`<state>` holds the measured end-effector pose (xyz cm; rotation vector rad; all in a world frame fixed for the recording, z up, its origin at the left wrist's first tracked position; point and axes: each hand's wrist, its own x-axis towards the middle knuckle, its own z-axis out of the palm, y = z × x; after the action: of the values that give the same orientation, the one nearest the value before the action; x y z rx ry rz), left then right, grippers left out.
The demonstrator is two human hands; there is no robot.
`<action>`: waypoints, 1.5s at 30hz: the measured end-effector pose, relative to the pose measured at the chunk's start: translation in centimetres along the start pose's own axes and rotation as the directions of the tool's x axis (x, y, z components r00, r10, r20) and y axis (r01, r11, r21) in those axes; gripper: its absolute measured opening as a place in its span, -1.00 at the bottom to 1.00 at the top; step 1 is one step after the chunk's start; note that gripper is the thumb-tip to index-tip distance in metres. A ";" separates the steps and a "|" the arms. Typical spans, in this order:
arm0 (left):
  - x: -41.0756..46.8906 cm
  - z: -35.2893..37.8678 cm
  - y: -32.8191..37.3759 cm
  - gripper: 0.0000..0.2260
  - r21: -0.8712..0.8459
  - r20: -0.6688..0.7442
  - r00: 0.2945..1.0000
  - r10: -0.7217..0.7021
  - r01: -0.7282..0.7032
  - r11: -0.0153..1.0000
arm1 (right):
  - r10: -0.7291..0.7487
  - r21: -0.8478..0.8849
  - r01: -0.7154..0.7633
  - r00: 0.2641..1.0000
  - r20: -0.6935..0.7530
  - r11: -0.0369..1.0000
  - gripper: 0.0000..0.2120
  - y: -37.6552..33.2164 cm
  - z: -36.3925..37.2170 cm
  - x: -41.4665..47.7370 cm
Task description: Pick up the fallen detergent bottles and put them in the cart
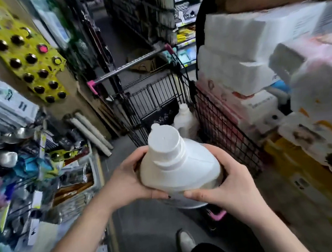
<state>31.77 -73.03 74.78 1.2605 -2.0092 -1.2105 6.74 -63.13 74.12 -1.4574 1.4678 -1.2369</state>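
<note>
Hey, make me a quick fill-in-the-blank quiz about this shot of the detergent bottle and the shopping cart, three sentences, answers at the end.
1. The left hand and right hand together grip a ____ detergent bottle.
2. The second bottle stands ____ the cart.
3. The cart's handle has ____ plastic ends.
Missing words: white; inside; pink.

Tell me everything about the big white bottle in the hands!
The detergent bottle is smooth white plastic with a wide stepped neck and a closed white cap. It is held upright off the floor, near the black wire cart. The left hand grips its left side and the right hand its right side.
</note>
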 end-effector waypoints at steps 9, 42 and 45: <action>13.0 -2.4 -4.1 -0.15 -0.025 0.127 0.992 0.009 -0.006 1.000 | 0.101 -0.011 -0.102 0.993 -0.056 0.995 -0.14 2.5 0.6 10.8; 37.3 1.4 -25.4 -0.20 0.094 0.760 0.650 0.016 -0.135 0.986 | 0.601 0.052 -0.621 0.729 -0.328 0.782 -0.03 21.2 13.6 21.3; 37.0 2.9 -26.4 -0.16 0.164 0.788 0.615 -0.022 -0.175 0.971 | 0.617 -0.008 -0.648 0.729 -0.296 0.762 -0.03 23.1 14.1 20.6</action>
<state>24.66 -109.42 48.30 0.7355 -2.8610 -1.7357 11.03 -87.65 50.90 -0.7221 2.0289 -0.9428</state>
